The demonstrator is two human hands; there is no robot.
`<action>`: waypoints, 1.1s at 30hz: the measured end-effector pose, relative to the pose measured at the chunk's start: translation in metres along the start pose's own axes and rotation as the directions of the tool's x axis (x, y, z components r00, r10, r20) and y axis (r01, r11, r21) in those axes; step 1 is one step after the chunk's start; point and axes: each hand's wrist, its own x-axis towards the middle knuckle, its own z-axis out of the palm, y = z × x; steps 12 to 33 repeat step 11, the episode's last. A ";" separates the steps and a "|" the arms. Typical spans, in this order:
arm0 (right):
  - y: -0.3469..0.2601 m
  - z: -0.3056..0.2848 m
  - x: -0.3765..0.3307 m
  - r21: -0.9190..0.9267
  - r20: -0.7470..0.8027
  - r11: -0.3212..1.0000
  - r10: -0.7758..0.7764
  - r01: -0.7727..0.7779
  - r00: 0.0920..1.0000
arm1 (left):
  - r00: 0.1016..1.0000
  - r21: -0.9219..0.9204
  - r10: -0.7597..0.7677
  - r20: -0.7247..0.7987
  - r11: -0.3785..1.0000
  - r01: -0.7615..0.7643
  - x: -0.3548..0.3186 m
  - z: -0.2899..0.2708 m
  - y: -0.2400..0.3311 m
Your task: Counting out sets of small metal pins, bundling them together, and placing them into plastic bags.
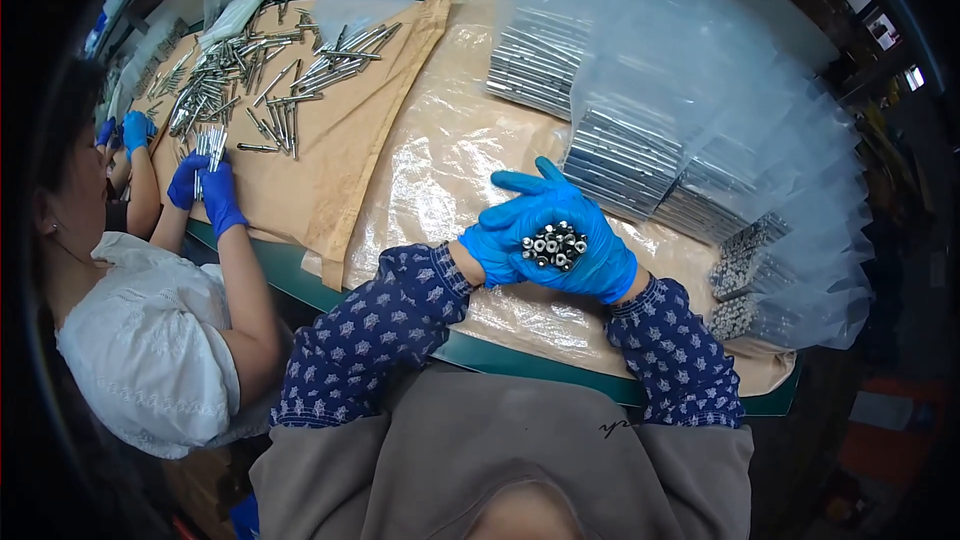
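Both of my hands wear blue gloves and are together over the middle of the table, around a bundle of metal rods (555, 246). Only the round ends of the rods show, facing me; their lengths are hidden by the gloves. My right hand (606, 258) wraps the bundle from the right and below. My left hand (487, 248) closes against it from the left, its fingers partly overlapping those of the right. Just beyond my hands, clear plastic bags (640, 50) hold stacked metal rods (622, 162).
More bagged rods (735, 317) lie at the right, ends toward me. Plastic-covered brown paper (430, 140) spreads over the green table (500, 352). At the left, loose rods (215, 80) lie on brown paper; a co-worker (150, 340) in purple gloves holds several. Another person's blue-gloved hand (137, 130) is beyond.
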 end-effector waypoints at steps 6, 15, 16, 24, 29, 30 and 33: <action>0.000 -0.001 -0.010 0.179 -0.065 0.980 0.100 -0.087 0.993 | 0.983 0.310 -0.070 0.170 0.951 0.014 0.003 -0.012 0.034; -0.005 0.004 -0.024 0.398 -0.122 0.856 0.406 -0.330 0.905 | 0.999 0.014 -0.012 -0.052 1.000 0.013 0.000 -0.018 0.070; -0.005 0.004 -0.024 0.398 -0.122 0.856 0.406 -0.330 0.905 | 0.999 0.014 -0.012 -0.052 1.000 0.013 0.000 -0.018 0.070; -0.005 0.004 -0.024 0.398 -0.122 0.856 0.406 -0.330 0.905 | 0.999 0.014 -0.012 -0.052 1.000 0.013 0.000 -0.018 0.070; -0.005 0.004 -0.024 0.398 -0.122 0.856 0.406 -0.330 0.905 | 0.999 0.014 -0.012 -0.052 1.000 0.013 0.000 -0.018 0.070; -0.005 0.004 -0.024 0.398 -0.122 0.856 0.406 -0.330 0.905 | 0.999 0.014 -0.012 -0.052 1.000 0.013 0.000 -0.018 0.070; -0.005 0.004 -0.024 0.398 -0.122 0.856 0.406 -0.330 0.905 | 0.999 0.014 -0.012 -0.052 1.000 0.013 0.000 -0.018 0.070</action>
